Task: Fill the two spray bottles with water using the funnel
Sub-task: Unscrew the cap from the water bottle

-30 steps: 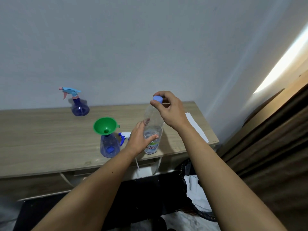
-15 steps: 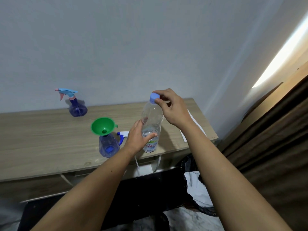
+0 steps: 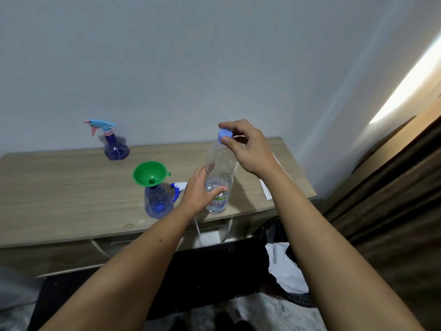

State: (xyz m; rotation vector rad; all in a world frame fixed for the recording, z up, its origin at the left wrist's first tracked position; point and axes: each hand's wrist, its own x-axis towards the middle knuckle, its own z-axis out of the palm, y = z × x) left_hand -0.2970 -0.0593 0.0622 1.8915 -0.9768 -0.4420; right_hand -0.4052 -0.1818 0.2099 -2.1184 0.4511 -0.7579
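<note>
The left hand [image 3: 199,194] is closest. Its fingers and thumb are curled round the low part of the water bottle [image 3: 220,177], holding it upright on the wooden table [image 3: 59,187], near the front edge. There is only a little water in the bottom of the bottle.

Higher up, the right hand [image 3: 248,146] pinches the blue cap [image 3: 225,134] with its thumb and fingers. The cap sits on top of the bottle. It looks like the person is turning the cap to get it off, so the water can be poured.

To do this well, the left hand should hold firm but not squeeze. The bottle is thin and soft, and a hard squeeze could push water out once the cap is loose. The bottle should stay flat on the table while the cap turns.

Just to the left stands the near spray bottle [image 3: 158,201]. Its top is off, and the green funnel [image 3: 149,174] sits in its neck, tilted a bit. The funnel looks loose, so a bump from the arm could knock it. The white and blue sprayer top [image 3: 178,187] lies on the table between this bottle and the left hand.

Farther back, near the wall, is the far spray bottle [image 3: 115,149]. Its sprayer is on, so it will need opening too. A white paper [image 3: 266,193] lies at the right end of the table.
</note>
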